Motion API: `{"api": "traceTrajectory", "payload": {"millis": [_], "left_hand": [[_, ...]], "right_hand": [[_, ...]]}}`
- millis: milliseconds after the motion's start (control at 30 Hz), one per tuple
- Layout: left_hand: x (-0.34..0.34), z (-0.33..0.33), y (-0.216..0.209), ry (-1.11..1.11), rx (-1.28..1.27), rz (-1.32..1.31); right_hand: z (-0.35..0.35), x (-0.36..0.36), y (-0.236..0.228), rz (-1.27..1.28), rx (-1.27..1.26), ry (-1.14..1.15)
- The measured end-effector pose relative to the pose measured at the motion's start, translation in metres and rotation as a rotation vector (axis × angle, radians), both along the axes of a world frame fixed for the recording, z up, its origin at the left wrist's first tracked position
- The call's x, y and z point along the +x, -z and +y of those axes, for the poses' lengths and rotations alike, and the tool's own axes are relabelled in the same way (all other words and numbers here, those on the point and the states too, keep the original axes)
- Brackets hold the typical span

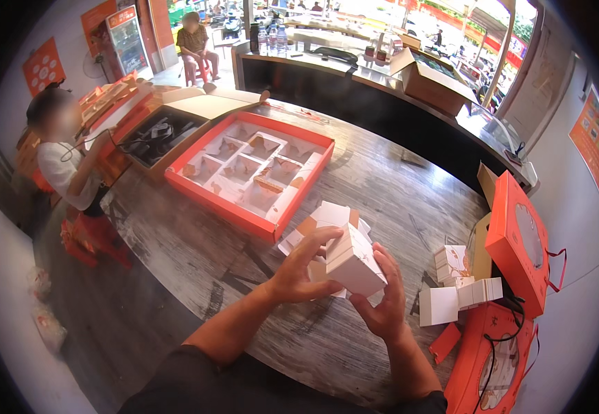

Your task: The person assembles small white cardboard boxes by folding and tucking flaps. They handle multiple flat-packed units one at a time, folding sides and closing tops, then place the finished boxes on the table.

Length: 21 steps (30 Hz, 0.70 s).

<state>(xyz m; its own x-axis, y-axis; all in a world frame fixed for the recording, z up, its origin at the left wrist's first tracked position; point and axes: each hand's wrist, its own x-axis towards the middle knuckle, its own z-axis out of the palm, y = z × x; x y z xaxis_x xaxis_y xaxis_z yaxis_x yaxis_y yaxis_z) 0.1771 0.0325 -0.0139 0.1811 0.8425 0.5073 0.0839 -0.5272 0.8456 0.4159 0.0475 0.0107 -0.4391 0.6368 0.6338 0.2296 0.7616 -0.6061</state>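
Between my two hands is a small white box (356, 261), tilted, with thin printed marks on one face. The fingers and thumb of my left hand (294, 270) close on its left side. My right hand (386, 298) grips the right side, fingers along the far edge and thumb low. Just beyond the held box, an opened white carton (332, 213) with orange-brown flaps lies on the grey wood-patterned table (196, 252); my left hand partly hides it. Farther back sits a large red tray box (282, 224) with white dividers and several compartments.
Several small white boxes (439, 306) stand at the right, next to red gift boxes (517, 234) with clear windows and a black cable. An open carton (151, 134) of dark items lies far left, near a person (68, 162). A dark counter (354, 110) runs behind.
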Motion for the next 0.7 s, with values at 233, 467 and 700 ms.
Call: {"api": "traceTrajectory", "payload": {"millis": [233, 467, 700], "left_hand": [[0.009, 0.0, -0.004, -0.153, 0.164, 0.042], [0.022, -0.006, -0.01, -0.297, 0.321, 0.194], [0.023, -0.007, -0.012, -0.29, 0.324, 0.188]], "right_hand": [[-0.004, -0.002, 0.0, -0.019, 0.169, 0.149], [-0.006, -0.006, -0.005, -0.06, 0.251, 0.181], [-0.006, -0.005, -0.007, -0.049, 0.215, 0.163]]}}
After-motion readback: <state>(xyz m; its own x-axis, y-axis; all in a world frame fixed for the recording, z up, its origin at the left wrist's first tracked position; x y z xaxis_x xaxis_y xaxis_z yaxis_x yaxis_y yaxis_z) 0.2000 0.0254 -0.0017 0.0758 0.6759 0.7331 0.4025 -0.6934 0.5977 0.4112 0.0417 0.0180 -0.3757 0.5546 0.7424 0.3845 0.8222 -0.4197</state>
